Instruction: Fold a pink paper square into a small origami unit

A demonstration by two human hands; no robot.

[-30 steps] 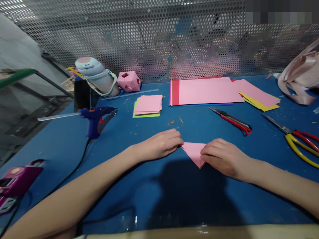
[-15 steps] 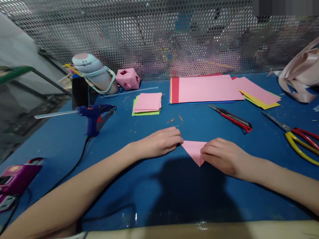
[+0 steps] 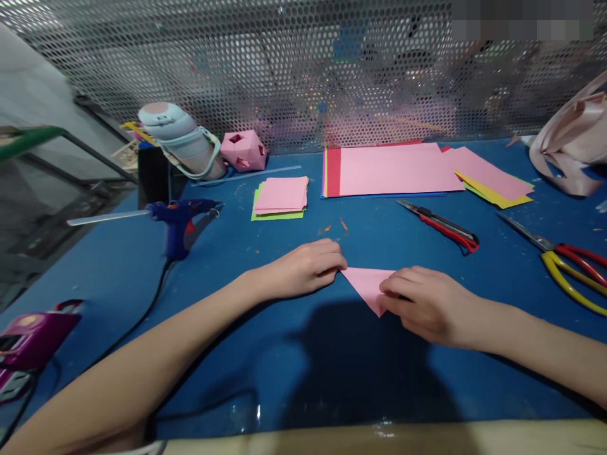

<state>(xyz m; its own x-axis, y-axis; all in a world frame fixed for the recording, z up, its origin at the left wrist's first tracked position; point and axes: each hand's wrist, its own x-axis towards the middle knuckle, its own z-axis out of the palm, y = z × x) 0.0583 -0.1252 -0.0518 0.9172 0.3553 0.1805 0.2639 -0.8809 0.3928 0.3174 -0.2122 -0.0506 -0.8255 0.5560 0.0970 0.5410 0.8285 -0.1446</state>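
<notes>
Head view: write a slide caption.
Left hand and right hand touch opposite sides of a folded pink paper triangle on a blue tabletop, a pink-topped square paper stack beyond.

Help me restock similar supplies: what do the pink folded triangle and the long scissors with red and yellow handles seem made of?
Pink folded triangle: probably matte paper, given its crisp fold.
Red-and-yellow-handled scissors: grey, sheeny blades suggest metal; smooth, glossy handles, perhaps plastic.

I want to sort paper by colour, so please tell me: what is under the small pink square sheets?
Beneath the pink square sheets, green paper shows at the left and near edges; whatever else lies covered cannot be seen.
</notes>
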